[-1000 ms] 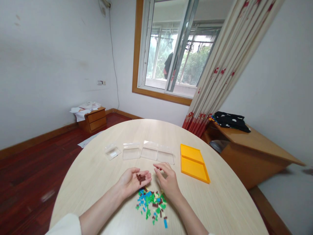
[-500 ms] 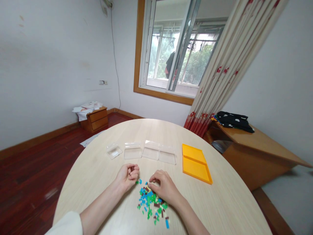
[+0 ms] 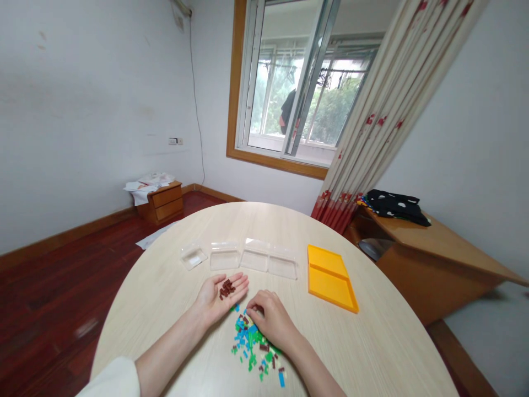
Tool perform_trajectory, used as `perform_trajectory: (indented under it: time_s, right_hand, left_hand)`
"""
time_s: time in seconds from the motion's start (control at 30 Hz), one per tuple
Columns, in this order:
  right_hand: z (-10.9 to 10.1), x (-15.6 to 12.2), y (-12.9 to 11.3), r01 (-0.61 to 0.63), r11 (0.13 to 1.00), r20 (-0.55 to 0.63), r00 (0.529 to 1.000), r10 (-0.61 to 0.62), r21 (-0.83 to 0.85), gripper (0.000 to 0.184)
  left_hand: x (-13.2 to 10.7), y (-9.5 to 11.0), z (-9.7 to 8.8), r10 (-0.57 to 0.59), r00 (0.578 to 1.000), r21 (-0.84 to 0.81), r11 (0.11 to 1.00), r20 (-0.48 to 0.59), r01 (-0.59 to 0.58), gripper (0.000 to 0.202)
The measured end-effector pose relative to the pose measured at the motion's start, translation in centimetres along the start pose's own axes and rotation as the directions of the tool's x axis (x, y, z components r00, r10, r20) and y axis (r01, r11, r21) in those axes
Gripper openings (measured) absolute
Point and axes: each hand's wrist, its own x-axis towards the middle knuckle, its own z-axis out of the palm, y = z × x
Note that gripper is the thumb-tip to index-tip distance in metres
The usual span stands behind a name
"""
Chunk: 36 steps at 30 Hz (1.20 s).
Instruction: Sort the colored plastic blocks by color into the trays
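Observation:
My left hand (image 3: 215, 298) is palm up with its fingers stretched out, and a small heap of brown toy building bricks (image 3: 227, 288) rests on the palm. To its right, my right hand (image 3: 270, 315) is curled over the upper edge of a loose pile of building bricks (image 3: 250, 332) in blue, green, brown and pale yellow. Its thumb and fingers are pinched together, with what looks like a brown brick (image 3: 258, 308) partly hidden between them. A blue brick (image 3: 281, 379) lies at the near end of the pile.
Beyond my hands stand several clear plastic boxes: a small one (image 3: 193, 257), a wider one (image 3: 224, 259) and a joined pair (image 3: 268, 262). An opened yellow case (image 3: 333, 279) lies at the right on the round table (image 3: 363, 353). A wooden desk (image 3: 438, 242) stands farther right.
My left hand has opened from a loose curl, so the brown bricks on its palm show. My right hand has shifted slightly, still over the pile's upper edge.

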Motion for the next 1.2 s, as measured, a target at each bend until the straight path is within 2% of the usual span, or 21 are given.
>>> perform_trajectory:
  time_s: [0.13, 0.37, 0.63, 0.8, 0.87, 1.0, 1.1, 1.2]
  right_hand:
    - [-0.1, 0.1, 0.5, 0.017, 0.999, -0.059, 0.998, -0.014, 0.037, 0.013]
    - [-0.6, 0.6, 0.9, 0.014, 0.977, -0.323, 0.945, 0.057, 0.211, 0.012]
    - [-0.7, 0.4, 0.3, 0.098, 0.946, -0.357, 0.934, 0.02, 0.308, 0.015]
    - [-1.2, 0.4, 0.7, 0.079, 0.949, -0.409, 0.911, 0.056, 0.307, 0.017]
    - [-1.7, 0.4, 1.1, 0.039, 0.952, -0.366, 0.927, 0.079, 0.304, 0.014]
    - [-3.1, 0.2, 2.2, 0.004, 0.96, -0.113, 0.993, 0.029, 0.281, 0.007]
    - [-4.1, -0.3, 3.0, -0.003, 0.965, 0.057, 0.998, -0.012, 0.262, 0.005]
    - [-4.7, -0.7, 3.5, -0.043, 0.969, 0.209, 0.978, -0.009, 0.243, 0.006]
  left_hand:
    - [0.1, -0.1, -0.2, -0.011, 1.0, 0.028, 1.0, 0.027, 0.011, 0.039]
    - [0.1, -0.3, -0.2, -0.054, 0.998, 0.058, 0.997, 0.026, 0.052, 0.041]
    - [-0.5, -1.1, 0.2, -0.164, 0.986, 0.168, 0.974, 0.04, 0.155, 0.038]
    - [-0.4, -1.5, 0.3, -0.156, 0.988, 0.113, 0.981, -0.02, 0.157, 0.018]
    - [-0.1, -1.3, 0.1, -0.152, 0.988, 0.06, 0.986, -0.035, 0.154, 0.012]
    - [0.0, -0.9, 0.0, -0.17, 0.985, 0.013, 0.985, 0.005, 0.17, 0.023]
    - [-0.2, -0.8, 0.2, -0.172, 0.985, 0.006, 0.985, 0.012, 0.172, 0.024]
    - [-0.2, -0.9, 0.4, -0.144, 0.989, 0.005, 0.99, -0.029, 0.144, 0.022]
